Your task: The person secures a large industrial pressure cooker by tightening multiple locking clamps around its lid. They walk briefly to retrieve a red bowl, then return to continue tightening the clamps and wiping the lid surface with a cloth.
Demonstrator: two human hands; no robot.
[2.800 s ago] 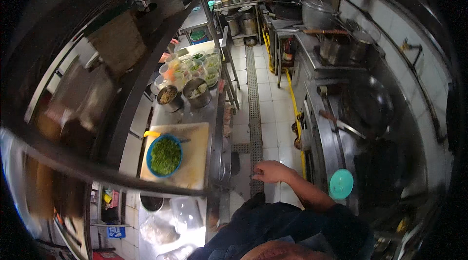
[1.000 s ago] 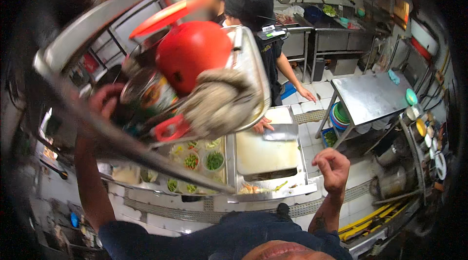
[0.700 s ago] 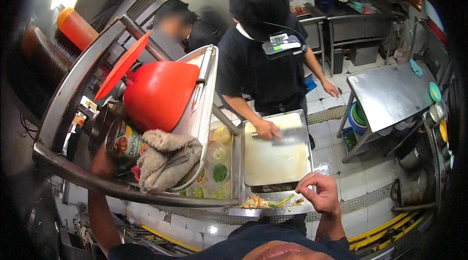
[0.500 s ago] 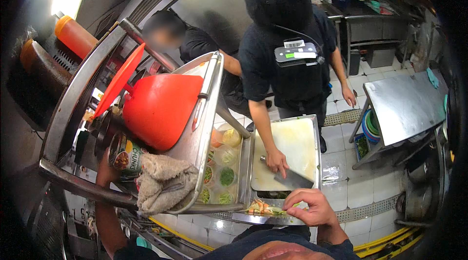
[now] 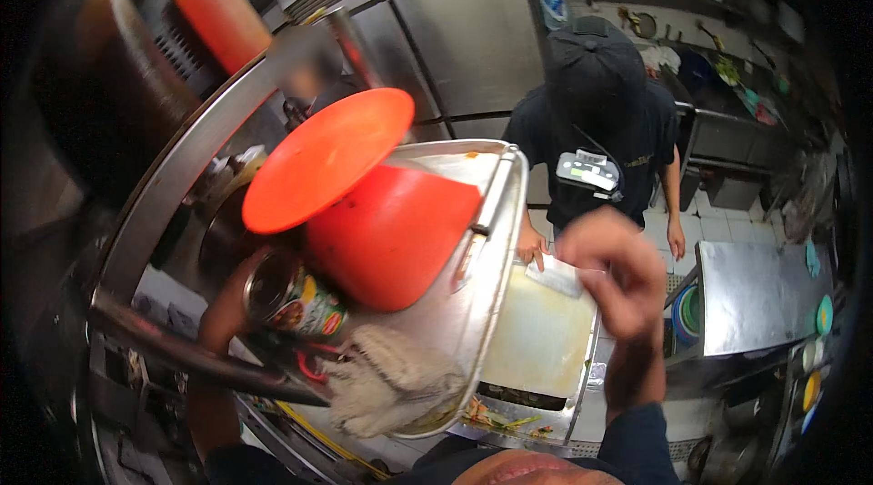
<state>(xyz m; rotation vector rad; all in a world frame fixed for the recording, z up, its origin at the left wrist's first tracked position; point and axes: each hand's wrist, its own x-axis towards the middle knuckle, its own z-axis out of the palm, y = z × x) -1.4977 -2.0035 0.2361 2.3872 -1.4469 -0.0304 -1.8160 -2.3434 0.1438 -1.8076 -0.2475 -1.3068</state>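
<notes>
My left hand (image 5: 223, 303) reaches up under a steel tray (image 5: 505, 240) and holds it tilted close to my face. On the tray sit a red bowl (image 5: 391, 235) on its side, a round red lid (image 5: 327, 158), a printed tin can (image 5: 296, 299) beside my fingers, and a crumpled beige cloth (image 5: 391, 380). My right hand (image 5: 614, 276) is raised and blurred over a pale cutting board (image 5: 541, 340), fingers curled; whether it holds anything is unclear.
A person in dark clothes and a cap (image 5: 600, 121) stands across the counter, one hand at the board's far edge. An orange squeeze bottle (image 5: 218, 12) stands on a shelf upper left. A steel table (image 5: 750, 299) and a round tub (image 5: 687, 321) stand at the right. Vegetable scraps (image 5: 496, 417) lie below the board.
My view swung from the aisle to the counter. The tray has come closer and tilted more. My right hand lifted off the counter's near edge to above the board.
</notes>
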